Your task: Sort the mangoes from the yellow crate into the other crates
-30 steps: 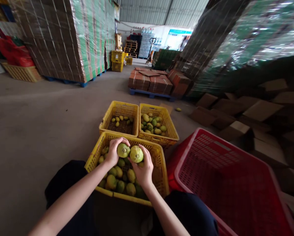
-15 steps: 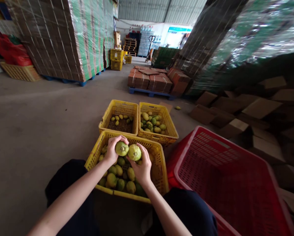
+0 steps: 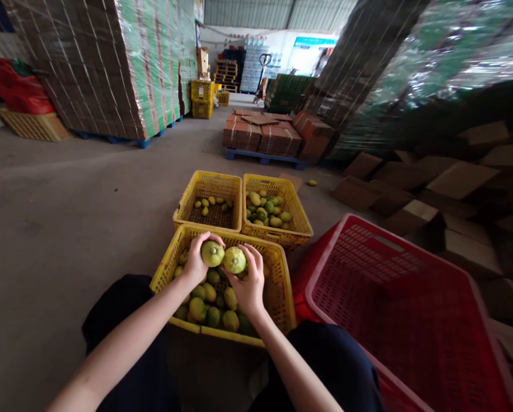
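My left hand [image 3: 197, 260] is closed round a green lemon [image 3: 213, 253], its stem end turned up toward me. Close beside it, my right hand [image 3: 250, 280] grips a second, yellower-green lemon [image 3: 234, 260]. Both fruits are held above the near yellow crate [image 3: 282, 292], which stands between my knees. Inside that crate lie several green and yellow lemons [image 3: 197, 309], partly hidden by my hands and forearms.
Behind the near crate stand a yellow crate [image 3: 185, 200] with several small lemons and another yellow crate [image 3: 301, 214] holding more. A large red crate [image 3: 325, 309] is at my right. Cardboard boxes [image 3: 470, 246] lie beyond it; a pallet of flattened cartons [image 3: 260, 137] is ahead.
Both hands keep their hold on the lemons. The right-hand lemon has turned slightly and risen a little in view; the whole scene has shifted slightly with my head.
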`<control>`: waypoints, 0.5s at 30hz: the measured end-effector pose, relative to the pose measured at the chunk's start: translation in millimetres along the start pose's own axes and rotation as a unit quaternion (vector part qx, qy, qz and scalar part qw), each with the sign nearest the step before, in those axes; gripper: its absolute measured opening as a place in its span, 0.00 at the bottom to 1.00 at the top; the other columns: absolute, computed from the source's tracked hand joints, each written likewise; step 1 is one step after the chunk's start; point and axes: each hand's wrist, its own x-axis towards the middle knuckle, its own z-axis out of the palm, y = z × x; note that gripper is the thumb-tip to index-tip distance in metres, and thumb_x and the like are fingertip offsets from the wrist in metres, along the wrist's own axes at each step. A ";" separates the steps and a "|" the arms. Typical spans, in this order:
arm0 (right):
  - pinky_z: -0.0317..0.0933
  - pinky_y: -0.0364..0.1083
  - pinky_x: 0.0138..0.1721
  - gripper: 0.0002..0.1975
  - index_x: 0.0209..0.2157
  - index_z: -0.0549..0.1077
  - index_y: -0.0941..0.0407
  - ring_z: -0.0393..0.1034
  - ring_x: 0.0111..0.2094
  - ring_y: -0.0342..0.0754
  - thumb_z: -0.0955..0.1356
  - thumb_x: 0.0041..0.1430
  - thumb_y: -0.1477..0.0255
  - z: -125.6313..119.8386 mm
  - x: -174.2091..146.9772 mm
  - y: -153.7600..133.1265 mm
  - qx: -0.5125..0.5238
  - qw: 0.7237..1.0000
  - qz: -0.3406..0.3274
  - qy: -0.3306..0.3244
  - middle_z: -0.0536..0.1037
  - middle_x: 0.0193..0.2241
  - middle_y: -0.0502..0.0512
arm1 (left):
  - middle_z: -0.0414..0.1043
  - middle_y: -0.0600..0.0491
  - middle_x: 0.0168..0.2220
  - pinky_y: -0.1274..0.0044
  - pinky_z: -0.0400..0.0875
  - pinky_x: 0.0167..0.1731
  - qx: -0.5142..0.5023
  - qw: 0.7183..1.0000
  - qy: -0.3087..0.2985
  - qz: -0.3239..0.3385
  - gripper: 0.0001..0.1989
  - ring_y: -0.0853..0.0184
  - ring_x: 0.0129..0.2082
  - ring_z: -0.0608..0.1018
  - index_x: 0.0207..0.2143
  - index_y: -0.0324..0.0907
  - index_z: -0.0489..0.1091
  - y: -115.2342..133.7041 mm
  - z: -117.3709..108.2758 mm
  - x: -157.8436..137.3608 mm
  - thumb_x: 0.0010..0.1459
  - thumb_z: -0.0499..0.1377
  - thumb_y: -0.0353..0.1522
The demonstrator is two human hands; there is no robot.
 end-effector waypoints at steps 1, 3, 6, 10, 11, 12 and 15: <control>0.66 0.59 0.51 0.25 0.53 0.68 0.51 0.68 0.50 0.57 0.72 0.53 0.73 0.0 -0.3 0.2 -0.001 1.000 0.008 0.001 0.69 0.49 0.60 | 0.71 0.51 0.21 0.79 0.69 0.33 -0.008 1.000 0.003 -0.017 0.18 0.68 0.24 0.74 0.17 0.38 0.72 -0.2 -0.5 1.7 0.57 0.51 0.31; 0.67 0.58 0.51 0.25 0.53 0.69 0.51 0.69 0.48 0.56 0.73 0.51 0.71 0.1 -0.7 1.2 0.003 0.999 0.036 -0.002 0.69 0.47 0.59 | 0.71 0.51 0.21 0.79 0.70 0.31 -0.025 0.996 0.028 -0.084 0.17 0.68 0.23 0.75 0.19 0.38 0.72 -0.3 -2.0 6.1 0.58 0.51 0.31; 0.68 0.57 0.48 0.28 0.52 0.70 0.51 0.70 0.48 0.57 0.75 0.47 0.67 0.0 1.7 3.3 0.049 0.993 0.101 -0.040 0.72 0.47 0.59 | 0.71 0.53 0.20 0.77 0.72 0.30 -0.055 0.965 0.118 -0.229 0.14 0.67 0.24 0.76 0.24 0.40 0.71 -0.5 -5.0 13.6 0.59 0.53 0.35; 0.70 0.53 0.42 0.31 0.49 0.69 0.53 0.74 0.43 0.55 0.77 0.42 0.63 -3.2 12.3 4.0 0.219 0.936 0.267 -0.068 0.77 0.43 0.57 | 0.72 0.54 0.23 0.76 0.74 0.26 -0.087 0.941 0.163 -0.283 0.08 0.68 0.23 0.75 0.29 0.41 0.70 -2.8 -6.2 20.0 0.58 0.59 0.37; 0.71 0.52 0.41 0.30 0.47 0.69 0.53 0.75 0.41 0.53 0.77 0.41 0.63 -4.8 15.1 3.6 0.268 0.911 0.308 -0.064 0.78 0.41 0.56 | 0.73 0.54 0.23 0.77 0.74 0.25 -0.099 0.940 0.167 -0.281 0.08 0.68 0.22 0.75 0.30 0.41 0.69 -3.3 -5.8 20.8 0.58 0.60 0.36; 0.70 0.51 0.39 0.28 0.45 0.68 0.53 0.75 0.38 0.51 0.77 0.41 0.64 -6.4 17.5 3.0 0.312 0.883 0.344 -0.061 0.79 0.39 0.54 | 0.73 0.54 0.23 0.78 0.74 0.25 -0.115 0.937 0.173 -0.282 0.09 0.69 0.22 0.75 0.30 0.41 0.69 -3.4 -5.2 21.3 0.58 0.60 0.37; 0.70 0.48 0.35 0.22 0.38 0.68 0.54 0.75 0.32 0.48 0.76 0.42 0.65 -9.3 20.4 2.0 0.409 0.814 0.408 -0.060 0.80 0.33 0.51 | 0.73 0.52 0.24 0.79 0.75 0.26 -0.150 0.935 0.157 -0.280 0.13 0.70 0.23 0.77 0.31 0.38 0.70 -2.9 -3.8 20.8 0.63 0.56 0.38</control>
